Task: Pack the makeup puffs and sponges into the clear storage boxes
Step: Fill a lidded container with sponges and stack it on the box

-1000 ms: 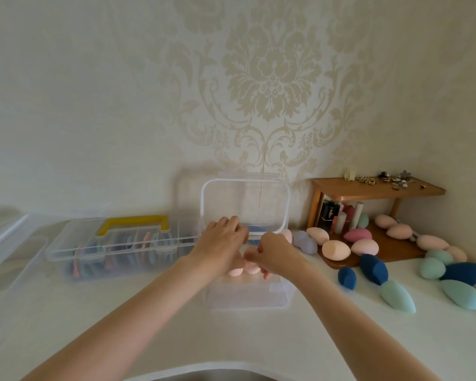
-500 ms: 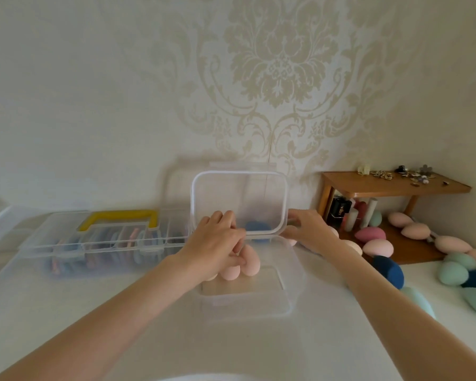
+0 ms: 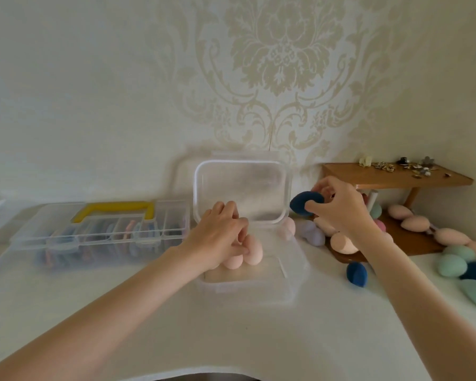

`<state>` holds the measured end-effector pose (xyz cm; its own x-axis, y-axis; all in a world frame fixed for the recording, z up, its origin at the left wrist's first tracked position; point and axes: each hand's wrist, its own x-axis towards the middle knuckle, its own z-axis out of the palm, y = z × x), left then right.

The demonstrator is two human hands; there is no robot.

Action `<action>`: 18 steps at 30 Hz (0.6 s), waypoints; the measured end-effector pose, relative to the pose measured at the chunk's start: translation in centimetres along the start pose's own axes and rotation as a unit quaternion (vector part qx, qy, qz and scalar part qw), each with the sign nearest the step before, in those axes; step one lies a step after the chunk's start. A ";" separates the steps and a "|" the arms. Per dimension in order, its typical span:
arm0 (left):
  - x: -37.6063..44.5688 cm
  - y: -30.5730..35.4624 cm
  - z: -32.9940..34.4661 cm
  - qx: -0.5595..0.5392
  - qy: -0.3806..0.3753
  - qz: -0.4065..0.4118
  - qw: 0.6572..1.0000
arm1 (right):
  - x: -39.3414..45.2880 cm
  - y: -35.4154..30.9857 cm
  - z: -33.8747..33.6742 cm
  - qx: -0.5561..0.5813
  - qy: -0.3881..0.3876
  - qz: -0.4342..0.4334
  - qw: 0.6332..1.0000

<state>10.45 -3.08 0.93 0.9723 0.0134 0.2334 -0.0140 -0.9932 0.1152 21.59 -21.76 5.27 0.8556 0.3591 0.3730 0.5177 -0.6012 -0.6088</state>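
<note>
- Countertop (image 3: 259,339), white, fills the near field; patterned wall behind it.
- Compartment case (image 3: 102,232) with yellow handle (image 3: 116,211), far left, closed; coloured puffs visible through its clear wall, details blurred.
- Clear storage box (image 3: 291,273), centre, lid (image 3: 242,192) standing upright at its far edge. Lid blocks the view of whatever lies directly behind it.
- Wooden shelf (image 3: 396,177), far right, two tiers; small trinkets on the top tier, too small to identify.
- Loose sponges on and around the lower tier: pink ones (image 3: 341,243), a lilac one (image 3: 312,233) just beside the box, teal ones (image 3: 451,264) and a dark blue sponge (image 3: 356,273) on the counter, near right.
- Left hand (image 3: 220,237) inside the box, fingers curled over pink sponges (image 3: 245,254) grouped at the box's far-left corner; hand hides part of that group.
- Right hand (image 3: 341,209) raised right of the lid, thumb and fingers pinching a navy sponge (image 3: 307,203), which is held in the air just beside the lid's right edge, above the lilac sponge and outside the box.
</note>
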 end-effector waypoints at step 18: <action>0.5 1.3 -0.2 0.050 0.010 0.030 0.998 | -2.4 -3.2 4.4 -0.344 -0.187 -0.106 0.914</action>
<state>10.82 -4.38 1.39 0.9654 -0.0445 0.2571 -0.0472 -0.9989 0.0046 17.88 -17.58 3.25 0.7459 0.6603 0.0875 0.6552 -0.7510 0.0823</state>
